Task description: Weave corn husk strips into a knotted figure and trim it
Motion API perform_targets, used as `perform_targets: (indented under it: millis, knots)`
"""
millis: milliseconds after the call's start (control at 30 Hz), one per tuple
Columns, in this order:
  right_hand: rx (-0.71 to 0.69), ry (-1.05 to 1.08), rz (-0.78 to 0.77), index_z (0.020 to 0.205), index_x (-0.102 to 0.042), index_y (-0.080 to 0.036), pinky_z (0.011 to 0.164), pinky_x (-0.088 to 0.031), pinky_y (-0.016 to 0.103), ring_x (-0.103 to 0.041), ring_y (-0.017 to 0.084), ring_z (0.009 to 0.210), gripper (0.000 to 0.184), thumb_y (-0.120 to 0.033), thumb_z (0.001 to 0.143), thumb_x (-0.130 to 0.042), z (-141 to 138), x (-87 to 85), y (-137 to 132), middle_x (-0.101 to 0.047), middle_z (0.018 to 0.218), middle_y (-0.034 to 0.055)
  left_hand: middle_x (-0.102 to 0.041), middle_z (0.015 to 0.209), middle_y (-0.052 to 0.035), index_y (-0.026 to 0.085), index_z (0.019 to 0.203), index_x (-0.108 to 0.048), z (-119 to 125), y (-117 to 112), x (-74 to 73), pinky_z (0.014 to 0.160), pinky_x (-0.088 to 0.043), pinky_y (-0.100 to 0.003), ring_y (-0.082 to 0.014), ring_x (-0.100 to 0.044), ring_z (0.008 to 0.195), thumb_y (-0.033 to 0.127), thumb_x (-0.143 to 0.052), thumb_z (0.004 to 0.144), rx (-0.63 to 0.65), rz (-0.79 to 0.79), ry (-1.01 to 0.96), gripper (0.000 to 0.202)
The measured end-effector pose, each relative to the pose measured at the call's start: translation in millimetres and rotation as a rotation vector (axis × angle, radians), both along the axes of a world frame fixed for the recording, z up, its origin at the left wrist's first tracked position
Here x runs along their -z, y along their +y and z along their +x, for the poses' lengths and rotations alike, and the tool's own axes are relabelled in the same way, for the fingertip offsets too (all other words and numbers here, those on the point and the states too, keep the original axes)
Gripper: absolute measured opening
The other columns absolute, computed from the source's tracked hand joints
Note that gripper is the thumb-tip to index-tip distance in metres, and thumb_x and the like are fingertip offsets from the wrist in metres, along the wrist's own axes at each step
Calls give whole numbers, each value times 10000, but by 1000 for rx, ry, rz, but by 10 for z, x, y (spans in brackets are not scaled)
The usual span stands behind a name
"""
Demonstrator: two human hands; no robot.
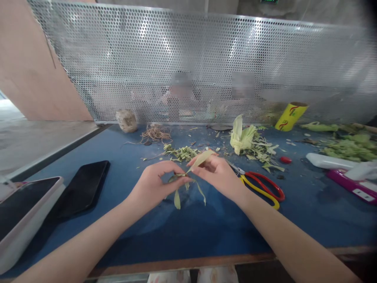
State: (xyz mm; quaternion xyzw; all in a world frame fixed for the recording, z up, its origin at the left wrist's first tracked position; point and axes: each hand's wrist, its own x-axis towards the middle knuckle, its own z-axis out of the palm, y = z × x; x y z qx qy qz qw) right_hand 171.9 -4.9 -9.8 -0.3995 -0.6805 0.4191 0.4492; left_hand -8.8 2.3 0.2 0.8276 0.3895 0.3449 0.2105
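Note:
Over the middle of the blue table, my left hand (160,181) pinches a small cluster of pale green leaves (177,199) between thumb and fingers. The leaves hang below the fingertips. My right hand (219,175) has its thumb and fingers closed on a long pale leaf (202,158) that meets the cluster. The fingertips of both hands are close together. Scissors (260,188) with one red and one yellow handle lie just right of my right hand, their blades partly hidden behind it. A small heap of green leaf bits (182,152) sits behind my hands.
A phone (85,188) and a tablet-like device (26,208) lie at left. Behind are tangled twine (155,134), a wrapped lump (126,120), pale leaf scraps (243,137) and a yellow tube (291,116). A white and purple tool (350,184) lies right. Perforated metal (206,59) closes the back.

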Motion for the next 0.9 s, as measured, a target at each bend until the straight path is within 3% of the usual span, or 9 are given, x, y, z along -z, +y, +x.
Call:
perform_targets:
  millis: [167,300,433,533,667,767,900]
  knots:
    - [-61,-80,-14,828,-594,-179,629,-430,258,-551,117,672,196,-320,699,-638,19,14,4,-599,748,5,-653,735,-11,180,747,-617,-3,-6,-6,646,-447,-239,-143,-588,678,235,-603,712,-65,123,24,66]
    - [-93,-60,-7,766,-588,-173,652,-435,258,-554,114,676,118,-251,695,-639,61,14,24,-586,710,-4,-638,709,-15,184,728,-600,-20,-10,-20,677,-438,-260,-147,-579,690,222,-580,740,16,221,102,44]
    - [-92,-72,-20,670,-554,-166,571,-413,230,-514,92,595,136,-248,663,-664,128,-5,54,-538,631,-28,-607,702,-11,182,740,-578,-33,8,-17,683,-423,-252,-138,-555,698,231,-548,775,70,252,155,67]
    - [-94,-84,-31,656,-545,-164,557,-403,229,-490,86,576,164,-267,653,-672,162,-21,65,-511,618,-35,-596,708,-3,186,739,-572,-28,12,-16,665,-417,-236,-128,-547,683,238,-526,790,65,198,143,86]
    - [-182,-96,-45,856,-577,-169,639,-440,246,-537,109,697,199,-285,704,-631,144,-21,51,-555,751,-3,-613,736,8,198,797,-573,-8,4,-1,648,-418,-230,-126,-560,682,250,-557,759,27,37,39,67]
    - [-154,-144,28,961,-573,-200,681,-443,269,-541,140,813,285,-332,713,-622,94,-12,27,-579,898,23,-618,688,30,210,966,-467,7,3,22,672,-426,-259,-132,-562,658,252,-634,686,29,-93,-102,329]
    - [-22,-216,234,875,-620,-209,744,-425,287,-533,153,855,190,-302,710,-632,25,10,1,-608,902,20,-597,594,63,227,989,-358,15,7,44,637,-428,-273,-139,-567,605,266,-690,623,6,-196,-159,496]
